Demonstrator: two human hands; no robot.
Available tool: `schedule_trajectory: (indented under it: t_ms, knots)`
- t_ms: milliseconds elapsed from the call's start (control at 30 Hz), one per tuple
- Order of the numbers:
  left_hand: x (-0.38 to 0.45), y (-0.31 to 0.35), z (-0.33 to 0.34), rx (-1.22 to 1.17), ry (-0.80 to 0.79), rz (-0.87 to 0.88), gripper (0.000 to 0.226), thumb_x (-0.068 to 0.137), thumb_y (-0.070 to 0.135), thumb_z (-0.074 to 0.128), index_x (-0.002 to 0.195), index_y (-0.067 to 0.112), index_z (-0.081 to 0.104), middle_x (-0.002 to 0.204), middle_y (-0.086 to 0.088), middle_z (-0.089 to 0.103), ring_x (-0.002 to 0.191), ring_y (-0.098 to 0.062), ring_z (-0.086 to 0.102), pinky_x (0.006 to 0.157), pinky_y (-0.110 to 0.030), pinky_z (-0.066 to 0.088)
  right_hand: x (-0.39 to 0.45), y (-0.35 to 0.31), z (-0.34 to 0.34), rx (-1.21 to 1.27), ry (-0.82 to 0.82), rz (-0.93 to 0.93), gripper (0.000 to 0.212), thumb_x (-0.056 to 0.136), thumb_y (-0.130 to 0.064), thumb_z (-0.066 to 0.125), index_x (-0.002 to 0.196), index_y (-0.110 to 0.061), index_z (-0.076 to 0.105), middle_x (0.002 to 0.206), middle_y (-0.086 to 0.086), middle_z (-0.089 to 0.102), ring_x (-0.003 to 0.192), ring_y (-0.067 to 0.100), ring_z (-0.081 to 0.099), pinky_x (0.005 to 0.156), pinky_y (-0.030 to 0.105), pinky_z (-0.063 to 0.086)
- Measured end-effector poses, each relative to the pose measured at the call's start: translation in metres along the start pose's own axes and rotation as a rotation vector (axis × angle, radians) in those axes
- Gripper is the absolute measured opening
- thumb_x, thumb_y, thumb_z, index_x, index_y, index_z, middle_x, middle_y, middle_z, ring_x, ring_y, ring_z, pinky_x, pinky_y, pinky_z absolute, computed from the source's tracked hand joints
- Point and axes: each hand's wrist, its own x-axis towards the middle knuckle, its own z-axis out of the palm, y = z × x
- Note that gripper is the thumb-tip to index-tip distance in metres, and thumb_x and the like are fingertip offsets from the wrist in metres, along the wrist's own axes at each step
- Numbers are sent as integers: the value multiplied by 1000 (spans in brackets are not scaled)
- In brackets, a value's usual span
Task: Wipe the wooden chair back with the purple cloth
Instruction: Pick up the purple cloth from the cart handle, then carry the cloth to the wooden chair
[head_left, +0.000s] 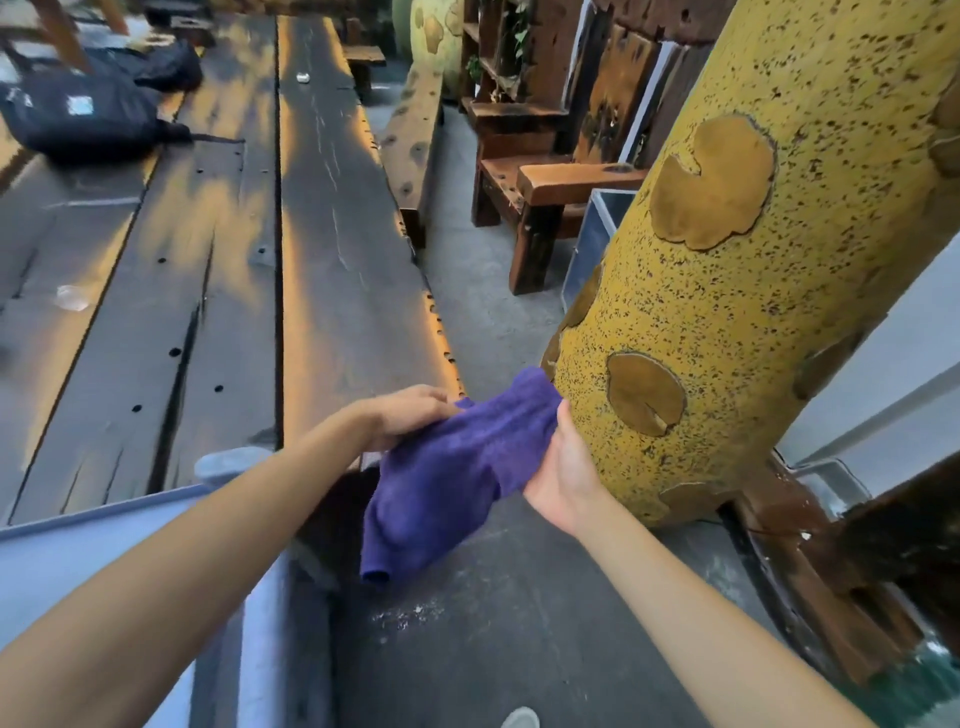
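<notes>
Head view: I have both hands out in front of me with the purple cloth (457, 467) stretched between them. My left hand (402, 415) holds the cloth's upper left edge, its fingers (431, 397) curled down over the fabric. My right hand (563, 475) grips the cloth's right end from below, thumb laid along the edge, so both sets of fingers are grasping the cloth. The loose lower end of the cloth hangs down over the grey concrete floor (519, 623), just off the near corner of the long plank tabletop (218, 260).

On the tabletop's far left lies a dark bag (83, 111) with a pale square label; I cannot read any writing on it. A small crumpled clear wrapper (72, 299) sits further along the planks.

Right beside my right hand rises a thick yellow speckled pillar (753, 260) with brown inset patches. Beyond it stands the wooden chair (550, 176), dark reddish timber with a broad armrest and a tall slatted back, well apart from the cloth. A narrow wooden bench (413, 135) runs along the tabletop's far side.
</notes>
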Motion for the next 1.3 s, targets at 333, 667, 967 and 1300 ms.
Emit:
schedule_trajectory:
  t_ms: [333,667,967,1300]
  knots:
    - [82,71,29,66,408,67,36,89,26,75,118,20,55,91,-6,63,78,-18,59,59,-29,46,33,-105,-75,-539,258,-62,58,93,2,70,143,-16,47,137,7,65,121,24,66,101,43,55]
    - [158,83,-6,0,154,-105,48,76,4,85,118,15,66,119,-8,61,114,-21,61,88,-28,55,128,-161,-105,-778,501,6,18,95,-26,74,102,-11,68,110,11,76,105,29,72,96,44,58]
    - [270,102,-93,-125,118,-169,29,82,16,82,106,0,73,89,-4,74,82,-11,68,77,-21,52,278,-219,-104,-1130,454,21,72,95,-25,73,153,-20,32,133,-5,41,131,24,49,113,38,41]
    - [363,154,-219,-225,625,-54,14,84,19,81,90,8,75,87,-13,64,81,-24,56,78,-38,51,469,-276,-46,-1181,167,146,33,94,5,61,121,-10,72,126,16,70,115,27,65,110,45,48]
